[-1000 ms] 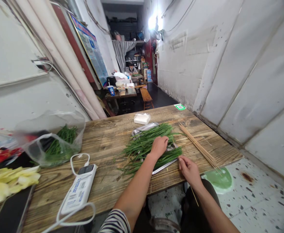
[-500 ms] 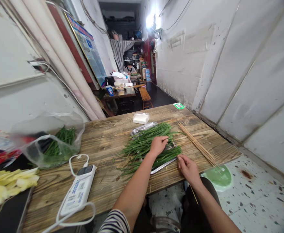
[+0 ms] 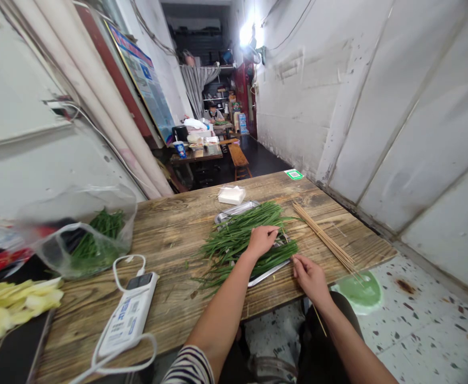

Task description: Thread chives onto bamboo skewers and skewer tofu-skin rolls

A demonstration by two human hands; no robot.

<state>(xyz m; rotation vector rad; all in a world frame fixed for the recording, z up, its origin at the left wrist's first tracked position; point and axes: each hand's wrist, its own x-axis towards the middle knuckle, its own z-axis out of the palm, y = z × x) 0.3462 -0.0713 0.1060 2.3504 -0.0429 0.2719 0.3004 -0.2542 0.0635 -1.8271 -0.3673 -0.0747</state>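
The left hand (image 3: 263,240) lay flat on the chives (image 3: 242,237) heaped over the tray (image 3: 268,273); the right hand (image 3: 311,277), beside the tray, pinched one skewer (image 3: 319,319), nothing threaded, spare skewers (image 3: 325,240) untouched

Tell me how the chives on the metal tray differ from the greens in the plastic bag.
The chives on the tray lie loose and spread out under the left hand, in the open; the greens in the plastic bag are bunched inside clear plastic, with no hand on them. The tray pile sits mid-table and looks larger; the bagged bunch sits at the table's left end. Both are long, thin and green.
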